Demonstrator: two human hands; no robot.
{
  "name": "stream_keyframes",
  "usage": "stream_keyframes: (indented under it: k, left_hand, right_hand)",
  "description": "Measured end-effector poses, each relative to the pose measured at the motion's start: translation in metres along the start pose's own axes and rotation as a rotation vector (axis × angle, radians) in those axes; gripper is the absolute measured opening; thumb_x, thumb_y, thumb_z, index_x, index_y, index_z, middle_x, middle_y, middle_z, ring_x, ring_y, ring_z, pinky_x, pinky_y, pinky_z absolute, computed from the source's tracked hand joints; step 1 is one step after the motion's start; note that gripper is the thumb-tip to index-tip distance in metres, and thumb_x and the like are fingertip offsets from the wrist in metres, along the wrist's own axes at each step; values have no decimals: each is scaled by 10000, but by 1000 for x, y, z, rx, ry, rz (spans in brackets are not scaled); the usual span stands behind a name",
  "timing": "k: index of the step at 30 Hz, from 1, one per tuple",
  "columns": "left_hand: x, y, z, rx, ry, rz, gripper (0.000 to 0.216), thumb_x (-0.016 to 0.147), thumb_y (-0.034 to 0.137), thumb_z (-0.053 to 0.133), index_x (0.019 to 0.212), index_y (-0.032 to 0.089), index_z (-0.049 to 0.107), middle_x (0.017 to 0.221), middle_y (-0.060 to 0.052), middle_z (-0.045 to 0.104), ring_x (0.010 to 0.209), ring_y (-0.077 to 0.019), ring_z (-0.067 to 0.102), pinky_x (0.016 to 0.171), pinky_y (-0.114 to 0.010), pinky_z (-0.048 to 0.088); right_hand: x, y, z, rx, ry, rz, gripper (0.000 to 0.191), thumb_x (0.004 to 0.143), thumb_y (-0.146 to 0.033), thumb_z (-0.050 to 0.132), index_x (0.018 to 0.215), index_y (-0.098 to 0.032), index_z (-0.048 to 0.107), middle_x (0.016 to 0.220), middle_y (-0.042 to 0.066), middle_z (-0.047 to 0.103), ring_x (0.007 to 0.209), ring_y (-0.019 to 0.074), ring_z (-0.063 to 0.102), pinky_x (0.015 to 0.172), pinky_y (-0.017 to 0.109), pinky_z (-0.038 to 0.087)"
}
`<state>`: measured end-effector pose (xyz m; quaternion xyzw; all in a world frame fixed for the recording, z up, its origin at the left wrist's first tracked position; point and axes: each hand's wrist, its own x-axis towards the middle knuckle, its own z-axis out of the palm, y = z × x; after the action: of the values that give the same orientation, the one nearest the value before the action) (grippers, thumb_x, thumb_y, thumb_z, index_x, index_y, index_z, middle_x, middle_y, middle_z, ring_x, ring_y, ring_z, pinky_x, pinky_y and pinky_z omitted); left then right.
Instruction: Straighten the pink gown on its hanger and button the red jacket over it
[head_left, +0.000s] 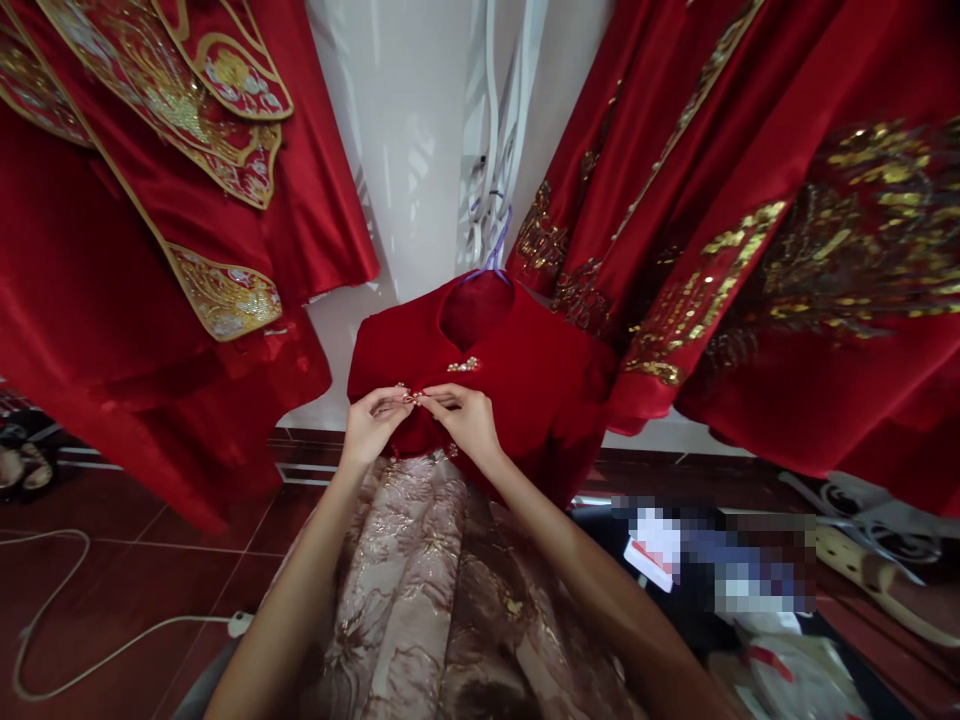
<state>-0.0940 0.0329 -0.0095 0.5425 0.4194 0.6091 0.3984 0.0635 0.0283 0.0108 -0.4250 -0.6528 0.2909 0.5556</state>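
Note:
A red velvet top (540,390) hangs in front of me on a purple hanger (496,250). A beaded frog fastener (413,398) on its front opening is pinched between the fingertips of my left hand (367,424) and my right hand (471,416). Both hands are closed, with the fingertips nearly meeting at the beads. Just above them, another beaded fastener (463,365) lies across the top near the neckline. A brocade skirt (412,570) with a pale, shiny floral pattern spreads below the velvet hem.
Red embroidered garments (225,70) hang at the left, and a sequined red garment (705,280) hangs at the right. Behind stands a white metal rack (491,120). A white cable (82,600) crosses the tiled floor. At lower right are a white card (654,550) and plastic-wrapped items (802,675).

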Motion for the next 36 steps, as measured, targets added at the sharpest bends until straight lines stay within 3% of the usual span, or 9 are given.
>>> stream_keyframes:
  k: [11, 18, 23, 27, 31, 36]
  left_hand:
    - [-3, 1, -7, 167, 11, 120, 255, 697, 286, 705, 901, 133, 712, 917, -82, 727, 826, -198, 693, 845, -372, 560]
    - [4, 3, -8, 260, -65, 167, 195, 711, 264, 681, 867, 151, 710, 879, -62, 726, 798, -183, 689, 813, -345, 566]
    - [-1, 4, -10, 214, -91, 156, 217, 758, 302, 642, 922, 161, 663, 923, -64, 702, 852, -165, 670, 825, -330, 551]
    - [-30, -22, -12, 255, 67, 159, 211, 788, 286, 596, 968, 176, 601, 958, -66, 657, 876, -153, 648, 830, -331, 540]
    - [-62, -62, -7, 267, 243, 92, 304, 726, 262, 629, 998, 170, 528, 1033, -99, 588, 925, -175, 626, 802, -347, 548]
    - [-64, -72, 2, 441, 150, 54, 493, 702, 327, 668, 1091, 160, 416, 1054, -134, 587, 916, -219, 632, 765, -380, 544]
  right_hand:
    - [-7, 4, 16, -139, 114, -63, 152, 794, -292, 607, 883, -186, 670, 798, 16, 704, 697, 132, 666, 652, 232, 554]
    - [-2, 10, 18, -224, 117, -93, 156, 818, -296, 582, 896, -187, 662, 836, 23, 691, 708, 129, 651, 636, 230, 545]
    - [-9, 7, 5, -153, -37, -60, 250, 848, -324, 546, 1034, -201, 659, 997, 41, 696, 807, 138, 668, 655, 227, 560]
    - [-31, 1, -23, -119, -224, 1, 257, 862, -321, 522, 1057, -227, 661, 1027, 25, 694, 868, 137, 666, 700, 231, 560]
    - [-51, 5, -52, -223, -256, 53, 209, 849, -303, 529, 980, -226, 673, 947, 19, 693, 820, 135, 659, 671, 228, 535]
    - [-57, 27, -56, -317, -197, 95, 149, 820, -285, 555, 919, -192, 615, 885, 32, 682, 736, 129, 639, 689, 251, 504]
